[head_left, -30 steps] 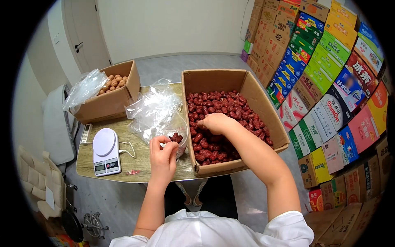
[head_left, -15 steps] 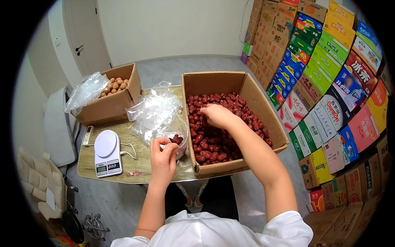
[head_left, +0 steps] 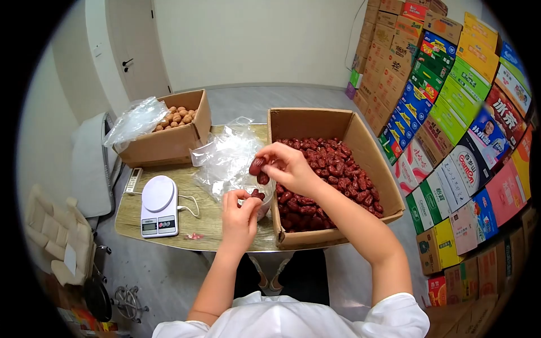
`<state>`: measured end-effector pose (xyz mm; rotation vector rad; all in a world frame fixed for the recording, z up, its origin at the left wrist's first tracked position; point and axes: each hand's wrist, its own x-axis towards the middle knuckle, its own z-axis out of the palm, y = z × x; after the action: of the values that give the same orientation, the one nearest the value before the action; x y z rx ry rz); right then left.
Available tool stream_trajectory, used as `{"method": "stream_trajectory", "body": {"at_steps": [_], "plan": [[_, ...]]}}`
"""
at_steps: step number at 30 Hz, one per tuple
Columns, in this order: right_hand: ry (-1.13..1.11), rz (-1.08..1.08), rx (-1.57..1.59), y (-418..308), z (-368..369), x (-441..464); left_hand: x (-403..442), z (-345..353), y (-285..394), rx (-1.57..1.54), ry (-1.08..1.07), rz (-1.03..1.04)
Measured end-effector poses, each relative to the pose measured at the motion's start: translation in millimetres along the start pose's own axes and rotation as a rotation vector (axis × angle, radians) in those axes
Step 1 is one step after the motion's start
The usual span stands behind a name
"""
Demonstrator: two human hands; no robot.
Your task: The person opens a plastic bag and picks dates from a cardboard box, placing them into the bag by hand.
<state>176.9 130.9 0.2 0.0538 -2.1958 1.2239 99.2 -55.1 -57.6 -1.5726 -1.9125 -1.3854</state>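
My right hand (head_left: 286, 167) holds dark red dates (head_left: 258, 167) between its fingers, above the left edge of the large cardboard box (head_left: 307, 240) full of red dates (head_left: 332, 166). Just below and to the left, my left hand (head_left: 239, 217) is closed at the rim of a clear plastic bag or container (head_left: 264, 209), with dates showing at its opening. The hand covers part of this container, so its shape is hard to make out. Behind both hands lies a heap of clear plastic bags (head_left: 225, 158).
On the wooden table (head_left: 211, 231) stand a white scale (head_left: 159, 205) with a cable and a small white device (head_left: 133, 181). A box of walnuts (head_left: 169, 144) is at the back left. Stacked cartons (head_left: 451, 135) line the right; a beige chair (head_left: 56, 231) stands left.
My right hand has come up out of the date box and moved left with dates in its fingers. My left hand stays by the container. The whole view has shifted slightly.
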Motion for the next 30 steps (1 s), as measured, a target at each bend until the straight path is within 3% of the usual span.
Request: {"method": "stream_trajectory", "body": {"at_steps": [2,4,6,8,18,20,25,30], "plan": [[-0.039,-0.05,-0.14,-9.2,-0.5,-0.4,-0.5,0.2,0.7,-0.015,-0.014,-0.03],[-0.079,-0.24,-0.274,-1.8,0.9,-1.4,-1.3,1.1,0.4,-0.022,-0.006,-0.035],[-0.109,-0.232,-0.309,1.4,-0.6,-1.9,-1.6,1.7,0.6,-0.031,0.0,-0.039],[-0.105,-0.327,-0.536,1.1,-4.2,-2.4,-1.8,1.1,1.0,-0.042,0.003,-0.051],[0.091,-0.052,-0.609,35.7,-38.4,-6.7,-3.4,-6.3,-9.6,-0.014,0.012,-0.048],[-0.097,0.193,-0.597,46.9,-45.5,-11.1,-3.9,-6.7,-10.6,-0.053,0.041,-0.1],[-0.545,0.395,-0.577,48.7,-45.6,-13.5,-1.9,-10.4,-5.0,-0.011,0.03,-0.068],[-0.672,0.318,-0.531,64.1,-30.9,-21.7,-1.6,-10.5,-4.0,-0.007,0.014,-0.068]]}}
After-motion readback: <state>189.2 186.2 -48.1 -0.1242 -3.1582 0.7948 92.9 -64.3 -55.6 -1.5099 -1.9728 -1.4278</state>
